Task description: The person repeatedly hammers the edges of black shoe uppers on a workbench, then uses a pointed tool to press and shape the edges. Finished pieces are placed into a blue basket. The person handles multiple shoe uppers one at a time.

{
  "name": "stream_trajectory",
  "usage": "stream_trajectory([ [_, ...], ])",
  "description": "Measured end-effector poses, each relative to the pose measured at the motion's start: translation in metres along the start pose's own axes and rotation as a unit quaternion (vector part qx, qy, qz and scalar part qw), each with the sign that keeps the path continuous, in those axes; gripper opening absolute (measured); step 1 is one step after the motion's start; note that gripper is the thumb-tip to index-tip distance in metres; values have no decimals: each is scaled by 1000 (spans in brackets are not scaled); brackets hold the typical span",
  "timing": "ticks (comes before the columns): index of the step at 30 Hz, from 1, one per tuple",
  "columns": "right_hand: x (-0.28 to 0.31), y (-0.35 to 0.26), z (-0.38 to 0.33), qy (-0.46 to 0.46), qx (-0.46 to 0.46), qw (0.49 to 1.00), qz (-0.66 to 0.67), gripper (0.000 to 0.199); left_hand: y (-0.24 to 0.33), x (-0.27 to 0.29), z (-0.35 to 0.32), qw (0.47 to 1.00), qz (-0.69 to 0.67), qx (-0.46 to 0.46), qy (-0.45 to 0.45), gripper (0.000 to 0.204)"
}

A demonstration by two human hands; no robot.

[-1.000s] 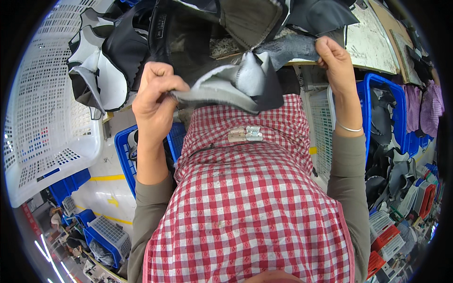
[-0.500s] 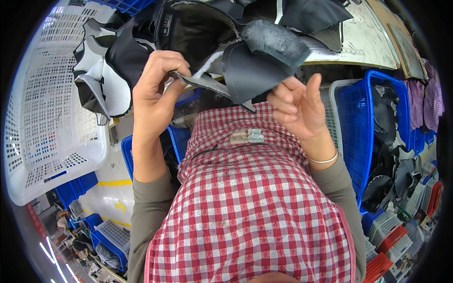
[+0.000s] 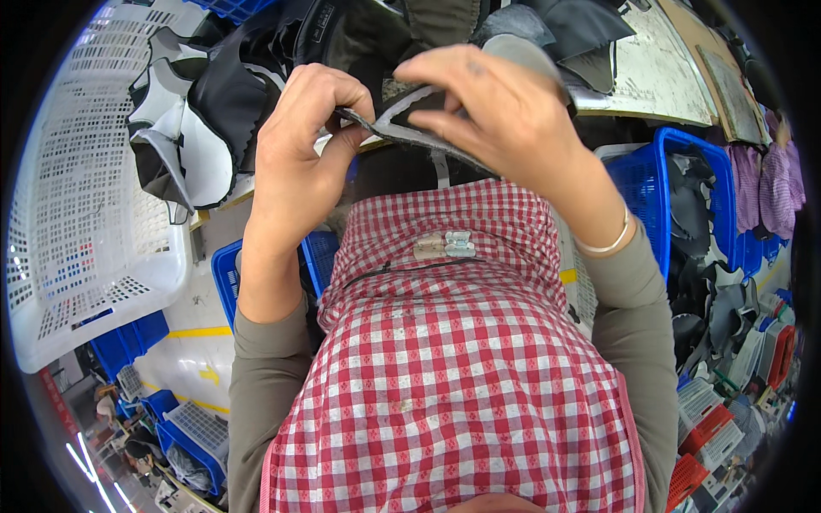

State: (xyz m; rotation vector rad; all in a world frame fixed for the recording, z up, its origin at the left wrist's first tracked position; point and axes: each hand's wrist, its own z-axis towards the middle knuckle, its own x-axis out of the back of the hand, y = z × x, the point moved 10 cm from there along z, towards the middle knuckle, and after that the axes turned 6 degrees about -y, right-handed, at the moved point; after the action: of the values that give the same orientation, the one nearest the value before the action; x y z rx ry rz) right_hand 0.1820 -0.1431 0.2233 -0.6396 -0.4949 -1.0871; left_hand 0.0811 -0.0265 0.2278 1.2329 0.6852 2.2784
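My left hand (image 3: pixel 299 145) is closed in a pinch on the edge of a black leather-like upper piece (image 3: pixel 406 131) with a pale grey lining. It is held up over the near edge of the worktable, in front of my apron. Over its right part is my right hand (image 3: pixel 517 120), thumb and fingers apart, with the piece's edge between them and partly hidden. The right fingers are slightly blurred. Just behind them lies a grey translucent pad (image 3: pixel 513 26), partly covered by the hand. More dark upper pieces (image 3: pixel 359 38) lie beyond my hands.
A white perforated basket (image 3: pixel 94 162) stands at left, beside black-and-white cut pieces (image 3: pixel 184 128). On the right a blue crate (image 3: pixel 663 205) holds dark pieces. The pale tabletop (image 3: pixel 663 64) extends back right. My red checked apron (image 3: pixel 445 359) fills the near middle.
My right hand has moved up and left, from beside the piece to over it. The black stitched flap has swung out of sight. My left hand keeps its pinch, shifted slightly right and up.
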Motion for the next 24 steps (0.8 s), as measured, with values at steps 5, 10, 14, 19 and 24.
stream_trajectory([
  [5,7,13,7,-21,-5,998,-65,37,-4,-4,-3,1000,-17,12,-10,31],
  [10,-1,20,-3,-51,-1,996,-75,28,-16,2,-9,998,-39,45,17,31],
  [14,2,12,-5,-16,43,994,-102,23,-21,4,-13,997,-41,54,25,30],
  [19,-3,11,-6,-17,46,991,-126,24,-25,6,-19,996,-46,69,35,30],
  [24,-3,12,-6,-18,15,988,-152,19,-24,4,-20,997,-38,61,41,31],
])
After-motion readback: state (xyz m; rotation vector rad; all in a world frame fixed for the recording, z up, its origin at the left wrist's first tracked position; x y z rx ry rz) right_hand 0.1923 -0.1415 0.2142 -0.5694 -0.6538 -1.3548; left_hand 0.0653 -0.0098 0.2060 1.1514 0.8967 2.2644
